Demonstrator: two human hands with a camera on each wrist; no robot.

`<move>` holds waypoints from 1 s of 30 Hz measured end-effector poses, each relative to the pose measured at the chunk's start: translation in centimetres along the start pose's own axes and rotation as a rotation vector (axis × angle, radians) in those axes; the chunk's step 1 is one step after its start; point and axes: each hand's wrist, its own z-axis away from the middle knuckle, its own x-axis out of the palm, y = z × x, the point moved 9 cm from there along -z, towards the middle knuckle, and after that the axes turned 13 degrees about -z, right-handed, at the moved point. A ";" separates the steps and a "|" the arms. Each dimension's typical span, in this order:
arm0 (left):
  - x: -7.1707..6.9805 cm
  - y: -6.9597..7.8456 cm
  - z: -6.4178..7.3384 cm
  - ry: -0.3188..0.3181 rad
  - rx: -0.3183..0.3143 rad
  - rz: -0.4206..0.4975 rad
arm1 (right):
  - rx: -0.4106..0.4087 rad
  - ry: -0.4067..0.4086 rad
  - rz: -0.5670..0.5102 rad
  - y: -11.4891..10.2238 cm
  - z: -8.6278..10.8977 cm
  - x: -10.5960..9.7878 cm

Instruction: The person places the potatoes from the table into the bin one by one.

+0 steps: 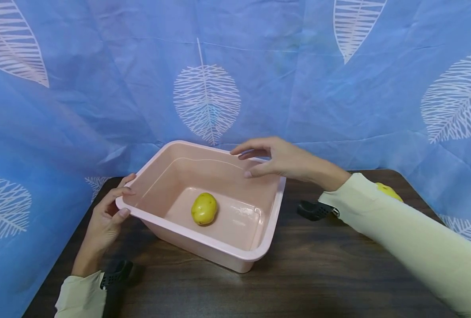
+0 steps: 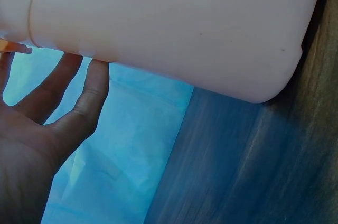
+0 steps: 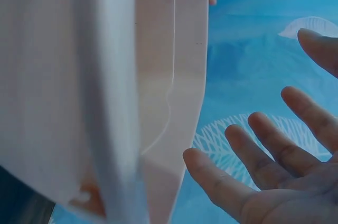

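A pink plastic basin stands on the dark table, with one yellow, mango-like fruit lying on its floor. At the basin's left corner my left hand grips the rim, thumb on the near side and fingers around the far side. The left wrist view shows its fingers against the basin's outer wall. My right hand is held over the back right rim with fingers spread and slightly bent, holding nothing. In the right wrist view, that hand appears beside the basin wall.
A second yellow object is partly hidden behind the right sleeve on the right of the table. Behind the wooden table hangs a blue cloth with white leaf prints. Each wrist wears a black strap device.
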 end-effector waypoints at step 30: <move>0.0 0.3 -0.1 0.010 0.012 0.035 | -0.081 0.086 -0.078 3.8 13.2 -5.5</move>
